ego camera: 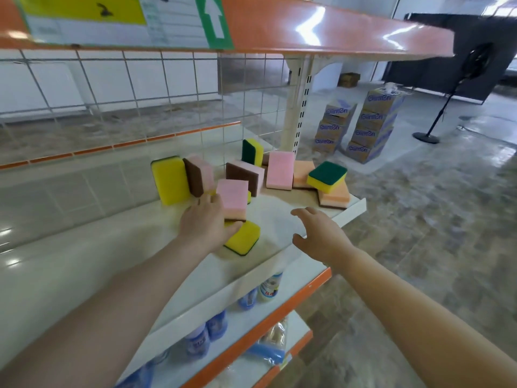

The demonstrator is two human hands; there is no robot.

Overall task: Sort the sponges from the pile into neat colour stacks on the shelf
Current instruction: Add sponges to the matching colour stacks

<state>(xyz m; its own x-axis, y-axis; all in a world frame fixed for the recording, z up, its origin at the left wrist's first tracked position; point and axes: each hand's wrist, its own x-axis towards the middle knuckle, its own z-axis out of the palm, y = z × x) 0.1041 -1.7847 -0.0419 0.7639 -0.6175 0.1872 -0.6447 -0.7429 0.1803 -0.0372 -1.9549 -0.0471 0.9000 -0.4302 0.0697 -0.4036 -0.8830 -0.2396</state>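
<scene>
Several sponges lie scattered on the white shelf [279,256]. My left hand [205,222] grips a pink sponge [233,198] that stands upright, its brown pad at the bottom, over a yellow sponge [243,238] lying tilted near the shelf's front. My right hand [319,229] hovers above the shelf with its fingers spread and holds nothing. Further back a yellow sponge [169,180] and a pink one with a brown pad [197,176] stand on edge. More pink sponges [279,169], orange sponges [334,196] and a green-topped yellow sponge [327,175] lie to the right.
A wire grid [156,88] backs the shelf, and an orange shelf [321,26] hangs overhead. Bottles [212,324] and packets fill the lower shelves. Stacked cardboard boxes [361,127] and a standing fan [447,96] are on the floor to the right.
</scene>
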